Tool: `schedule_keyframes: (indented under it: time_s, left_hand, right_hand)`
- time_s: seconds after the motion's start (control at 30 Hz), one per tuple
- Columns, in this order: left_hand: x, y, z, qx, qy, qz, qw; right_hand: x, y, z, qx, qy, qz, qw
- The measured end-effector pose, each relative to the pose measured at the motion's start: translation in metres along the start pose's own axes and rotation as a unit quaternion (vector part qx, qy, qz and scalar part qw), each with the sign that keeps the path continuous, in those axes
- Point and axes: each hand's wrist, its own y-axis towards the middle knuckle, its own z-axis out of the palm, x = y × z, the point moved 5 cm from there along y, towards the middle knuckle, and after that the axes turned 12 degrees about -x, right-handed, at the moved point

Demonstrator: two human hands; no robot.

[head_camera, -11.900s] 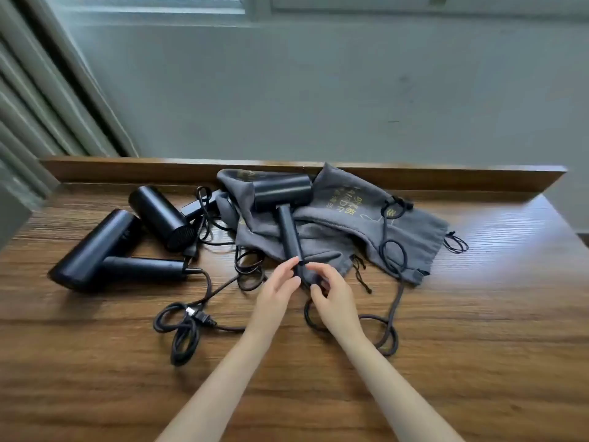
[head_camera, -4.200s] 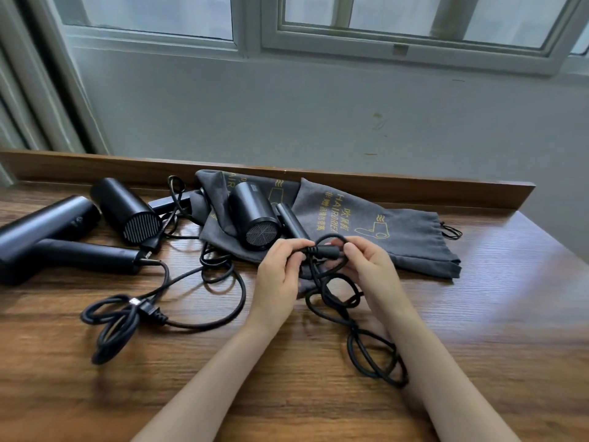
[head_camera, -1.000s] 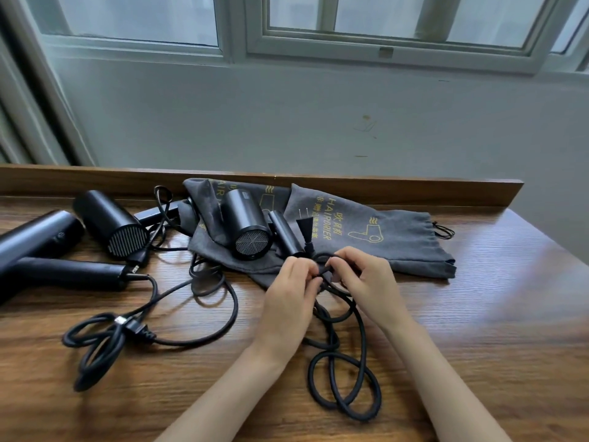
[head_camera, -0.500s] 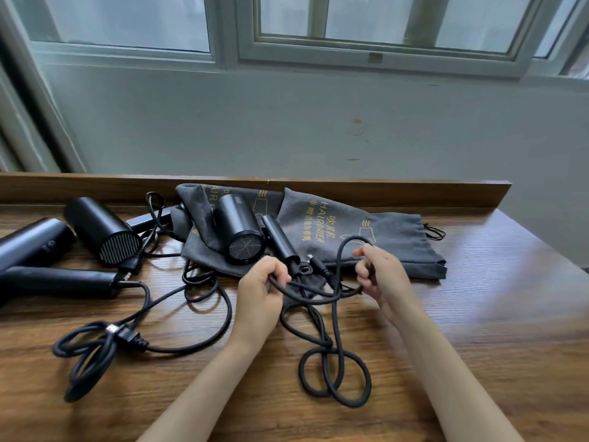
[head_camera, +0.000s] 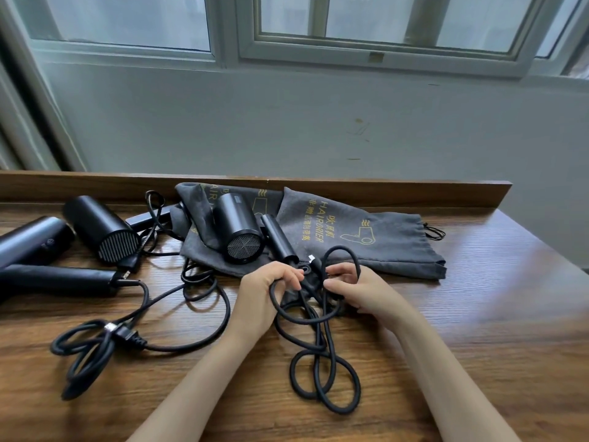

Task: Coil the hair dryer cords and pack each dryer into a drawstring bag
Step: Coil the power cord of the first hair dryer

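The left hand (head_camera: 264, 295) and right hand (head_camera: 360, 291) are gripping, fingers (head_camera: 287, 275) curled, loops of a floppy-looking black rubber cord (head_camera: 322, 371), likely best gathered near its black cylindrical dryer (head_camera: 239, 231).

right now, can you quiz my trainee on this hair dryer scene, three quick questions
1. True or false: the middle black cylindrical hair dryer lies on a grey fabric drawstring bag.
2. How many hair dryers are on the brown wooden table? A two, B three, C four.
3. What do the left hand and right hand both hold?
Key: 1 true; 2 B; 3 the black rubber cord of the middle dryer.
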Motion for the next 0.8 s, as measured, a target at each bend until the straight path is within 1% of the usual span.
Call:
schedule_keyframes:
  time_s: [0.07,0.1,0.13,0.2,0.23,0.27,0.3,0.33,0.37,0.4,0.43,0.47,0.5,0.57,0.6,0.63,0.67,0.7,0.73,0.77,0.8]
  left_hand:
    - [-0.008,0.001,0.001,0.039,0.083,0.076,0.993]
    - [-0.011,0.001,-0.001,0.036,0.119,0.094,0.988]
    - [-0.015,0.001,-0.005,0.008,0.144,0.097,0.985]
    - [-0.029,0.003,-0.019,-0.103,0.149,0.107,0.978]
    - [-0.038,0.002,-0.023,-0.143,0.132,0.133,0.972]
    - [-0.049,0.000,-0.022,-0.150,0.118,0.171,0.967]
    - [-0.059,-0.005,-0.015,-0.130,0.118,0.218,0.960]
    - [-0.068,-0.011,-0.004,-0.089,0.139,0.260,0.951]
    - [-0.072,-0.017,0.010,-0.041,0.188,0.286,0.939]
    - [-0.072,-0.022,0.025,0.004,0.253,0.293,0.922]
    - [-0.071,-0.026,0.036,0.035,0.310,0.281,0.907]
    - [-0.068,-0.026,0.043,0.049,0.344,0.262,0.900]
    - [-0.066,-0.025,0.044,0.042,0.353,0.252,0.900]
    - [-0.065,-0.022,0.037,0.011,0.331,0.247,0.911]
    - [-0.064,-0.020,0.031,0.002,0.308,0.237,0.921]
    - [-0.062,-0.016,0.024,-0.018,0.273,0.216,0.937]
    - [-0.058,-0.012,0.015,-0.046,0.220,0.169,0.960]
    - [-0.052,-0.008,0.006,-0.076,0.151,0.102,0.980]
    - [-0.046,-0.005,-0.002,-0.101,0.072,0.028,0.992]
    - [-0.039,-0.001,-0.008,-0.128,0.002,-0.039,0.991]
    - [-0.033,0.002,-0.013,-0.154,-0.046,-0.090,0.983]
  right_hand:
    - [0.001,0.002,-0.005,-0.040,0.061,0.002,0.997]
    - [0.000,0.004,-0.009,-0.062,0.100,0.007,0.993]
    - [0.000,0.005,-0.013,-0.080,0.134,0.013,0.988]
    - [-0.002,0.006,-0.016,-0.098,0.155,0.017,0.983]
    - [-0.002,0.007,-0.016,-0.101,0.149,0.016,0.983]
    - [-0.003,0.007,-0.015,-0.104,0.139,0.017,0.985]
    - [-0.003,0.008,-0.014,-0.107,0.126,0.017,0.986]
    - [-0.002,0.009,-0.013,-0.107,0.113,0.013,0.988]
    - [0.000,0.009,-0.013,-0.106,0.103,0.005,0.989]
    - [0.001,0.009,-0.012,-0.104,0.100,-0.004,0.989]
    - [0.002,0.008,-0.011,-0.100,0.103,-0.007,0.990]
    - [0.003,0.007,-0.008,-0.092,0.113,-0.002,0.989]
    - [0.005,0.005,-0.006,-0.083,0.127,0.006,0.988]
    - [0.006,0.004,-0.006,-0.074,0.160,0.024,0.984]
    - [0.006,0.004,-0.008,-0.079,0.171,0.032,0.982]
    - [0.005,0.005,-0.012,-0.090,0.177,0.038,0.979]
    - [0.003,0.006,-0.016,-0.103,0.182,0.043,0.977]
    - [0.002,0.007,-0.021,-0.112,0.187,0.046,0.975]
    - [0.001,0.007,-0.025,-0.118,0.187,0.044,0.974]
    - [0.002,0.006,-0.029,-0.121,0.179,0.034,0.976]
    - [0.002,0.005,-0.031,-0.119,0.158,0.020,0.980]
